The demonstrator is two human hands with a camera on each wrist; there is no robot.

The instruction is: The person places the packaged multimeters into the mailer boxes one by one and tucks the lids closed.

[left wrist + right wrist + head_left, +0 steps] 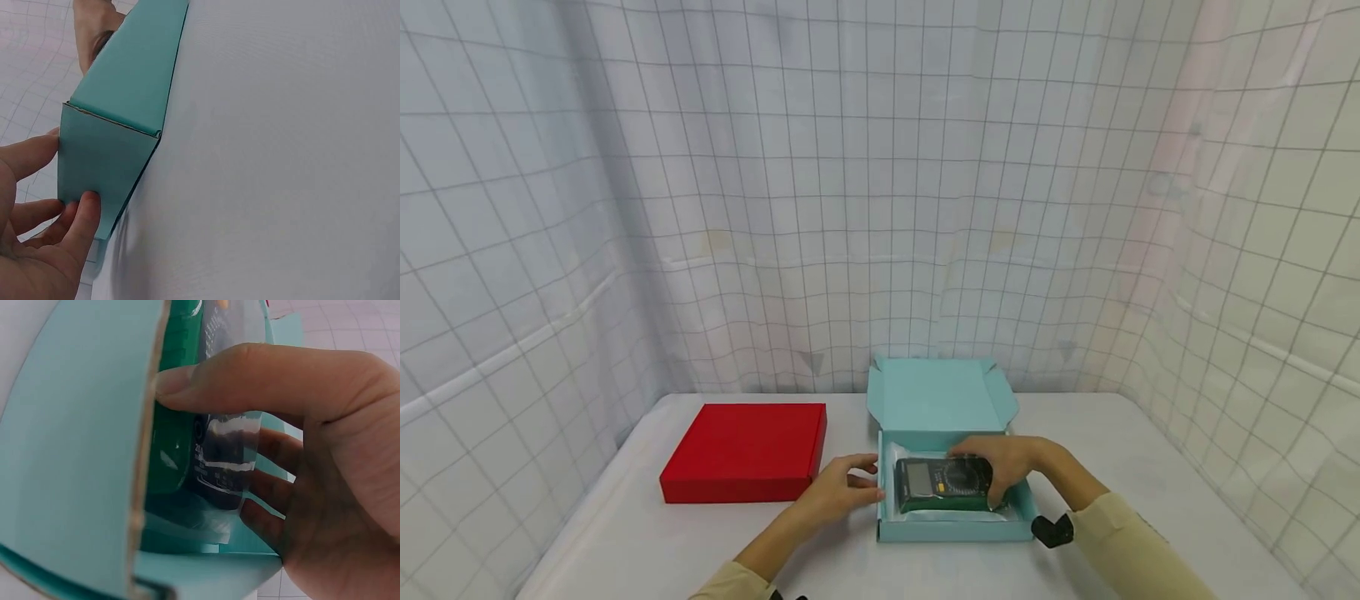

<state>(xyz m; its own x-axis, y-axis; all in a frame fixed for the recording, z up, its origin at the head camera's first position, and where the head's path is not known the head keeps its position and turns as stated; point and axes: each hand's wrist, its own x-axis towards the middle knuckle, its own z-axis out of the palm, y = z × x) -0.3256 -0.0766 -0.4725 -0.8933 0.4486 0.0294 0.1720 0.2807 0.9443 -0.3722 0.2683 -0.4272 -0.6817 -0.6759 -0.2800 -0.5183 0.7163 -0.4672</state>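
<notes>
A teal cardboard box (955, 532) stands with its lid (943, 393) raised at the back. Inside lies a black and green multimeter (936, 483) in clear plastic wrap, its display and dial facing up. My right hand (1006, 467) grips the multimeter's right end, the thumb on the near green side (167, 450) and the fingers at the far side. Against the box's left wall (100, 162), the fingertips of my left hand (835, 496) touch the outside, fingers slightly bent.
To the left of the teal box, a closed red box (745, 450) rests on the white table (715, 550). White curtains with a dark grid (895, 208) hang behind the table and on both sides.
</notes>
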